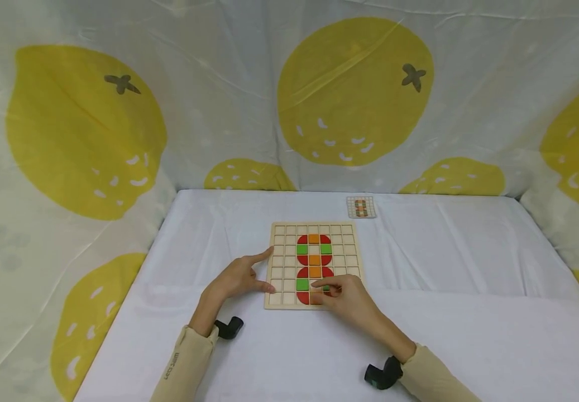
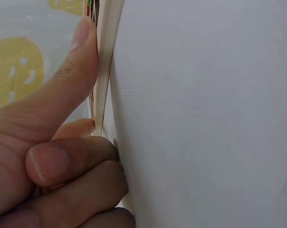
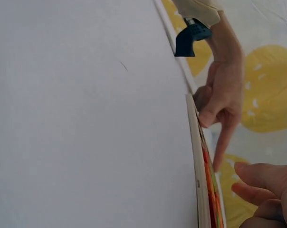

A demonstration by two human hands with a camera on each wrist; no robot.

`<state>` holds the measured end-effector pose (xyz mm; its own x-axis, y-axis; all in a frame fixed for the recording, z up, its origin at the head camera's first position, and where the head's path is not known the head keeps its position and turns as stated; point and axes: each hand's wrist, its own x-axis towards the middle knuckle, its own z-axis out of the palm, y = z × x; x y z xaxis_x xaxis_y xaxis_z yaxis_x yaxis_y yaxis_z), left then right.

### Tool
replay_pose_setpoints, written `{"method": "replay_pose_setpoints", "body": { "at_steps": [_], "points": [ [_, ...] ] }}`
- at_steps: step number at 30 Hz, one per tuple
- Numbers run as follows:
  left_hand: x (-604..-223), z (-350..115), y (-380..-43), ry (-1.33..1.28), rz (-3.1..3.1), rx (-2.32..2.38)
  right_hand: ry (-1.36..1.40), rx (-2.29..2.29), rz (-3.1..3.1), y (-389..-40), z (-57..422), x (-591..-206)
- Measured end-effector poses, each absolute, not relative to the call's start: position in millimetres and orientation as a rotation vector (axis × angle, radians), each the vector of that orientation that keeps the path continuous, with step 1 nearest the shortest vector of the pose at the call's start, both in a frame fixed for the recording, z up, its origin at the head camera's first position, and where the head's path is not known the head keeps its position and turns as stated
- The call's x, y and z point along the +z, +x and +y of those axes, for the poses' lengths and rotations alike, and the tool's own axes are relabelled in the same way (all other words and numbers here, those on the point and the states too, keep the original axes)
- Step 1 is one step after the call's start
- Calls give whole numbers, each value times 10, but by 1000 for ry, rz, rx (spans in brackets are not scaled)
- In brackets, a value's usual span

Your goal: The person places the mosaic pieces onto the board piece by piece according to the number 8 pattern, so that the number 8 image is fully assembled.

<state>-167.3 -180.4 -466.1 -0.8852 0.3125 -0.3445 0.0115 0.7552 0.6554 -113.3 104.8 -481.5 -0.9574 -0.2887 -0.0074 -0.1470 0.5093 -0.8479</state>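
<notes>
A square wooden grid board lies on the white cloth. Red rounded pieces, green squares and orange squares form a figure-eight pattern in its middle columns. My left hand rests at the board's left edge, thumb and index finger spread along it; its other fingers are curled in the left wrist view. Over the pattern's lower end hovers my right hand, thumb and index fingertips apart. Nothing shows between them in the right wrist view. The right hand covers some lower-right pieces.
Behind the board lies a small card printed with a similar pattern. A lemon-print cloth hangs at the back and sides. Black wrist devices sit by both sleeves.
</notes>
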Motion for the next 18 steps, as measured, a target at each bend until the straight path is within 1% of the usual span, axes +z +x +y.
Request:
{"method": "replay_pose_setpoints", "body": {
  "at_steps": [7, 13, 18],
  "points": [
    [-4662, -1816, -1667, 241, 2514, 953, -369, -1359, 2614, -1247, 1311, -4710],
    [-4664, -1825, -1650, 255, 2517, 926, -324, -1238, 2683, -1336, 1668, -4591],
    [-4556, -1906, -1651, 268, 2617, 896, -282, -1154, 2768, -1369, 2021, -4507]
  ]
}}
